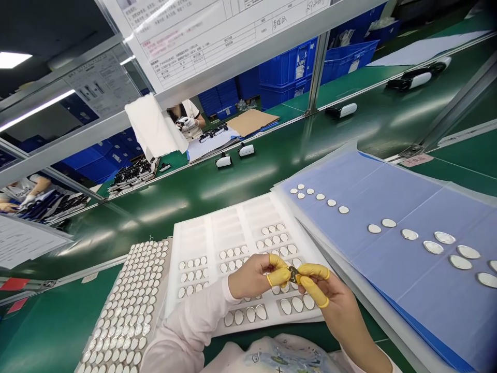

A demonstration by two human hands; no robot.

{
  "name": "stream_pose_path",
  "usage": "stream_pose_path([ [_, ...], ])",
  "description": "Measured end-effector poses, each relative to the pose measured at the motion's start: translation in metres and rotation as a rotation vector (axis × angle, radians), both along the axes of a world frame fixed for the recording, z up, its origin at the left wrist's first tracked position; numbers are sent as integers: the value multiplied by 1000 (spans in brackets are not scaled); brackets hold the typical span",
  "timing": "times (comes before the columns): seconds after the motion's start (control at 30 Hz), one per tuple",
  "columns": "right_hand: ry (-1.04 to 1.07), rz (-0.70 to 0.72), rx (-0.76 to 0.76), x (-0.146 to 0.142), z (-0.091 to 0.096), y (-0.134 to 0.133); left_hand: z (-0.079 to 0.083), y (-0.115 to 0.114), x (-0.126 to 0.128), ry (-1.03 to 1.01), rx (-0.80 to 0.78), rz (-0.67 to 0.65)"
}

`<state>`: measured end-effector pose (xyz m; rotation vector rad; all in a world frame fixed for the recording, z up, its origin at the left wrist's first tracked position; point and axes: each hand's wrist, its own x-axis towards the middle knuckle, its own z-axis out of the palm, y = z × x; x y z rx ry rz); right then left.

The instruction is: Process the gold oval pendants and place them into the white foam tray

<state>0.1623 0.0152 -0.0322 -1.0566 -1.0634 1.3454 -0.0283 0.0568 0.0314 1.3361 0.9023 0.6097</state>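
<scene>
My left hand [252, 277] and my right hand [337, 296] meet over the white foam tray [223, 226], thumbs and index fingers in yellow finger cots. Between their fingertips both pinch a small oval metal piece [293, 274], its dark, shiny side showing. Rows of oval white-faced pieces [261, 312] with metal rims lie in the tray, partly hidden by my hands and sleeve. On the left, a sheet [128, 298] is densely covered with similar ovals. To the right, several more white ovals [409, 234] are scattered over a blue padded sheet [341, 181].
Beyond the trays runs a green conveyor belt [186, 194] carrying black-and-white devices [246, 150]. A metal frame [319, 72] holds printed papers [217, 36] above it. A co-worker [188, 119] with white gloves sits across; another [27, 191] is at far left. Blue bins [287, 62] stand behind.
</scene>
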Motion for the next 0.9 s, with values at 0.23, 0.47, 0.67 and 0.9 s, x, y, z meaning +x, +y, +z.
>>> stream_pose_path([
  [0.23, -10, 278, -194, -7, 29, 20, -26, 2, -16, 20, 96, 23],
  [0.47, -211, 361, -148, -25, 37, 47, -43, 14, -28, 2, 121, 212],
  [0.67, -490, 400, -67, -40, 28, 87, -68, 36, -40, 39, 161, 344],
  [0.9, -1092, 433, 54, -61, 19, 138, -102, 68, -54, 95, 175, 559],
])
